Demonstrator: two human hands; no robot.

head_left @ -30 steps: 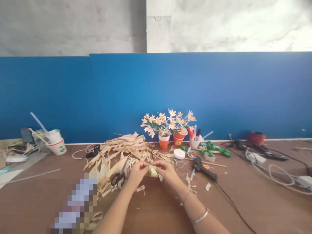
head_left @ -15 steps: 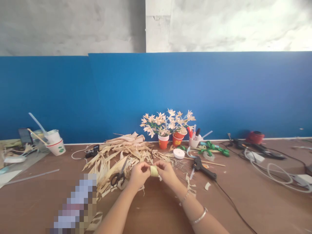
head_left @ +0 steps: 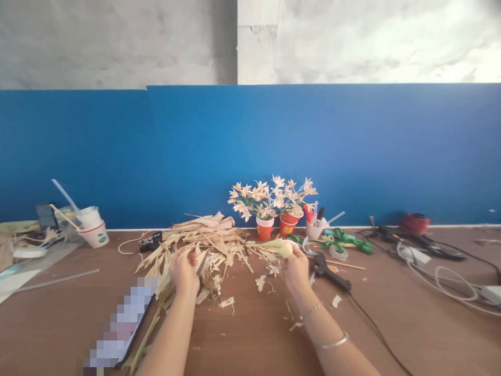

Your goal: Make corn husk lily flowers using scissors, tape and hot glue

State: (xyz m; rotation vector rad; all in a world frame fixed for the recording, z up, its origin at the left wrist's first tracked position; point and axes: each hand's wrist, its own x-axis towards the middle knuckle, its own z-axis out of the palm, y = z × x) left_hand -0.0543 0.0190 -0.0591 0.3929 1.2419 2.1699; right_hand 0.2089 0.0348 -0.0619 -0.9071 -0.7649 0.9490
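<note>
above the brown table, the right hand has its thumb and fingers clamped on a pale green strip, whose narrower part reaches leftward in front of the dry husk pile. the left hand hangs well apart, over the pile's left side by the scissors, fingers curled; whether they pinch anything, i cannot tell. the step in hand seems to be shaping the strip by hand; the next move probably calls for a light, even grip, lest it split.
</note>
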